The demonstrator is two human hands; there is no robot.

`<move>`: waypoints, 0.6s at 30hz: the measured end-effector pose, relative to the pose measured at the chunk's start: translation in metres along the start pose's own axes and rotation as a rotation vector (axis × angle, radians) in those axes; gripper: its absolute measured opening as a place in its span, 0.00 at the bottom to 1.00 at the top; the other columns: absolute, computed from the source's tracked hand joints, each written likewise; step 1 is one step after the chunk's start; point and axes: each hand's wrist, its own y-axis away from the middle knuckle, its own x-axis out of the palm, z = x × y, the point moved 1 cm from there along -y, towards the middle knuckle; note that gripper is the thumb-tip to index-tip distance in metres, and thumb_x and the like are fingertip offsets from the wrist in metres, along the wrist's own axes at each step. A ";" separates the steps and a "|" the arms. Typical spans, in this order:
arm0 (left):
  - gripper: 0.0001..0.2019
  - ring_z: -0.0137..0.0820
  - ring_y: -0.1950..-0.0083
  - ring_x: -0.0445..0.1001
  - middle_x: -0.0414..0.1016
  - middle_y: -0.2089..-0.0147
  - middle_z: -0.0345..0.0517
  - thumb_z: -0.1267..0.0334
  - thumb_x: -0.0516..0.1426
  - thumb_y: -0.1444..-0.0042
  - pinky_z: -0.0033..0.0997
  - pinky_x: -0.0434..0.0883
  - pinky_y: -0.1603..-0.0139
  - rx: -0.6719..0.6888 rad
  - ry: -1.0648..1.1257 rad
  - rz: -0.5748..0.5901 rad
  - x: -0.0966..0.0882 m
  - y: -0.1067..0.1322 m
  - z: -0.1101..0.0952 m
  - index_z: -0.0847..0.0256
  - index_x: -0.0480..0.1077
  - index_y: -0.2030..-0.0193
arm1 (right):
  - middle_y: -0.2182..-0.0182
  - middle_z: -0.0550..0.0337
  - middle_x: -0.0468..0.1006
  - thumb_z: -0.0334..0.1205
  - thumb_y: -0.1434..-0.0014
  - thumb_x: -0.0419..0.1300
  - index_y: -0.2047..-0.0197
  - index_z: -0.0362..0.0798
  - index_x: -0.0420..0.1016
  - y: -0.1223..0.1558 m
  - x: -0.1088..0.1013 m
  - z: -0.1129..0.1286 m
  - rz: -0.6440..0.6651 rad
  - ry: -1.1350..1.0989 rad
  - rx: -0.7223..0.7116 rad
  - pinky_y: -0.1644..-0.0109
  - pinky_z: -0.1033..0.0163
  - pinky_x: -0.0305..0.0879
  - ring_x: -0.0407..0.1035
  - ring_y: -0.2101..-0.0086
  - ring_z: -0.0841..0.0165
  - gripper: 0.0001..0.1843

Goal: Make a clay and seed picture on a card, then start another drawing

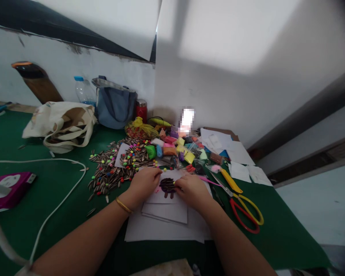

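Observation:
A dark figure (168,185) covered with sunflower seeds, two brown feet below it, lies on a white paper card (158,198) in front of me. My right hand (194,190) is at the figure's right side, thumb and fingertips pinched around a small yellow ball (174,183). On the card's left side rests my left hand (145,183), a gold bangle at the wrist. Its fingers are drawn together, and what they hold, if anything, is hidden. More white sheets (166,228) lie under the card.
Sunflower seeds (110,174) mixed with coloured balls spread at left. Bagged coloured clay (169,150) is piled behind the card. Scissors (243,211) and a yellow cutter (231,181) lie at right. Two bags, a bottle (82,92) and a white cable (64,197) are leftward.

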 end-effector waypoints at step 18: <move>0.10 0.39 0.54 0.73 0.78 0.58 0.48 0.63 0.53 0.39 0.37 0.65 0.52 0.010 -0.126 -0.163 -0.009 -0.009 0.021 0.57 0.76 0.58 | 0.67 0.57 0.80 0.43 0.41 0.64 0.65 0.50 0.80 -0.001 0.002 -0.008 0.009 -0.067 0.061 0.60 0.63 0.57 0.71 0.62 0.64 0.07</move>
